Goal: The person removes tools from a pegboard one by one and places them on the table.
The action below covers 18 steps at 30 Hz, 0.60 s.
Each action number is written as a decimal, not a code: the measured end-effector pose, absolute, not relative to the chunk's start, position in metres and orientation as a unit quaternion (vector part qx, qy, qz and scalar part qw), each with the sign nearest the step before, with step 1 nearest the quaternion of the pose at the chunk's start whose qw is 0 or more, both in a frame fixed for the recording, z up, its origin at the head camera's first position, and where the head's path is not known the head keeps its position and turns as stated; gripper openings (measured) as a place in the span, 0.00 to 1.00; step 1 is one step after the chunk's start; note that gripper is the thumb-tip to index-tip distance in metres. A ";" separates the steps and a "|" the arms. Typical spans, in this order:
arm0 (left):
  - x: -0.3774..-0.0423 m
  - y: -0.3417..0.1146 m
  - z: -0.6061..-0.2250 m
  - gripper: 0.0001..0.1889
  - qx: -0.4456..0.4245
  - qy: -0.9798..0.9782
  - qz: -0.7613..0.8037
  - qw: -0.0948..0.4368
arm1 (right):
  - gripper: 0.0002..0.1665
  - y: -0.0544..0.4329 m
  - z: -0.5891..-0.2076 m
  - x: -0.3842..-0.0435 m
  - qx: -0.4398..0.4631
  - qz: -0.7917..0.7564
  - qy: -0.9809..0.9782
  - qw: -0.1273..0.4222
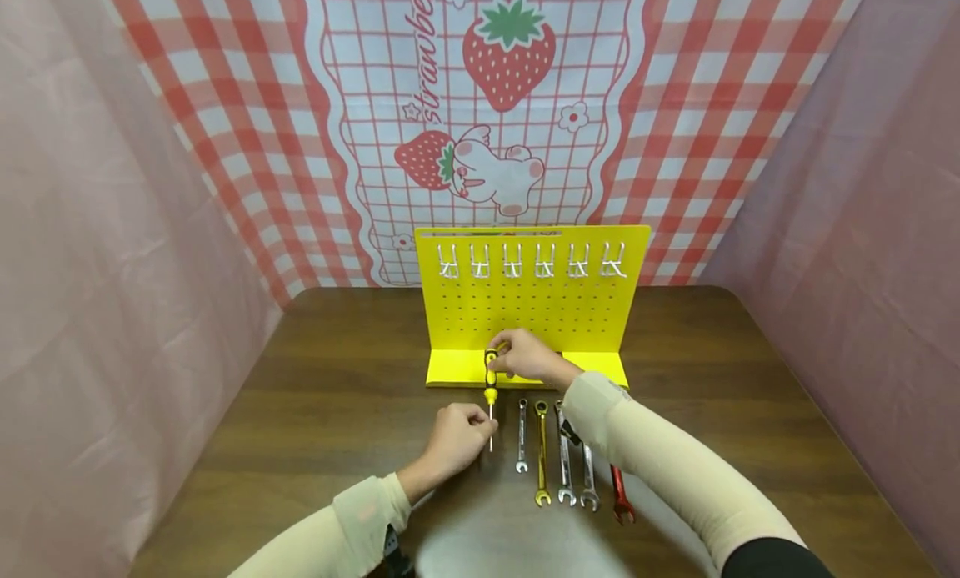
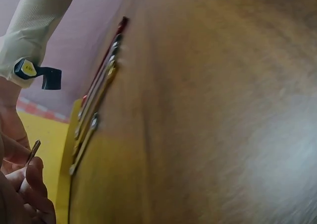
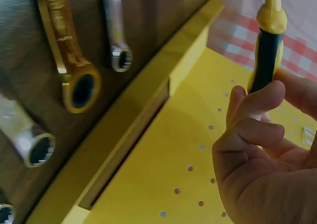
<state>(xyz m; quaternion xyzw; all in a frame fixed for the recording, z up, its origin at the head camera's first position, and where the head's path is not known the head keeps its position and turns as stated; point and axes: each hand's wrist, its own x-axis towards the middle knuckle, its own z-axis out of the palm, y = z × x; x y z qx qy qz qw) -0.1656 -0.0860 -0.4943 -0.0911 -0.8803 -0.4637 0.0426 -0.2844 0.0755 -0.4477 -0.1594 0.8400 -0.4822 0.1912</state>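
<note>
A screwdriver with a yellow and black handle is held between both hands, in front of the yellow pegboard. My right hand grips the handle's end between thumb and fingers; in the right wrist view the dark grip rises out of those fingers. Lower down, my left hand pinches the thin metal shaft. Its tip pokes out past the left fingers in the left wrist view. Just right of the shaft, a small silver wrench and a gold wrench lie on the table.
The yellow pegboard stands at the back with a row of white hooks along its top. More silver wrenches and a red wrench lie under the right forearm. Checked cloth hangs behind the wooden table.
</note>
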 end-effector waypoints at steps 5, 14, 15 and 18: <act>-0.160 -0.082 -0.502 0.09 -0.095 -0.892 -0.443 0.019 | 0.13 0.077 -0.458 -0.280 -0.177 -0.433 0.865 0.182; -0.154 -0.080 -0.512 0.09 -0.102 -0.902 -0.420 -0.002 | 0.18 0.078 -0.468 -0.273 -0.174 -0.355 0.900 0.184; -0.153 -0.080 -0.514 0.09 -0.105 -0.905 -0.413 0.002 | 0.18 0.079 -0.470 -0.272 -0.171 -0.351 0.902 0.184; -0.152 -0.079 -0.515 0.09 -0.111 -0.910 -0.398 0.010 | 0.19 0.081 -0.476 -0.272 -0.168 -0.338 0.909 0.177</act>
